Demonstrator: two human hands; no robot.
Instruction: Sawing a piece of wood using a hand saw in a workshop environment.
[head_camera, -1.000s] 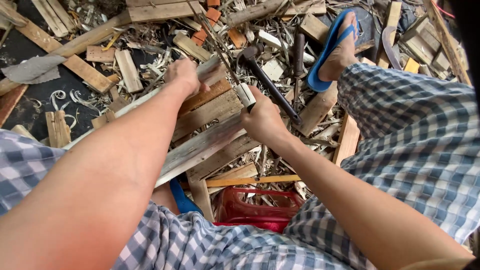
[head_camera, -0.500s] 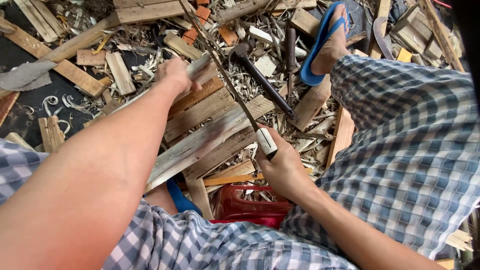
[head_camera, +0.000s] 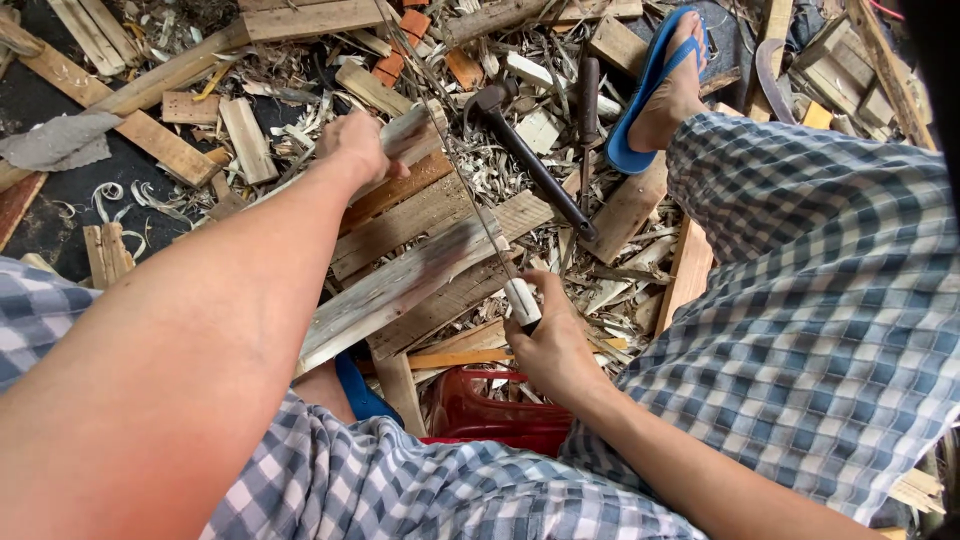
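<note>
The left hand (head_camera: 355, 145) is gripping the far end of a long, pale grey weathered wooden plank (head_camera: 390, 285), fingers wrapped over its edge. The plank is lying slanted across a stack of brown wooden boards (head_camera: 420, 215) on the ground. The right hand (head_camera: 550, 345) is clamping shut around the white handle of a thin-bladed metal handsaw (head_camera: 470, 190), whose blade is crossing the plank near its middle and reaching up and away from the person. Just beyond the saw, a dark-handled hammer (head_camera: 530, 160) is lying among wood shavings and offcuts. A foot in a blue rubber sandal (head_camera: 650, 85) is resting on the scraps to the right. A red plastic crate (head_camera: 490, 410) is sitting just below the right hand.
</note>
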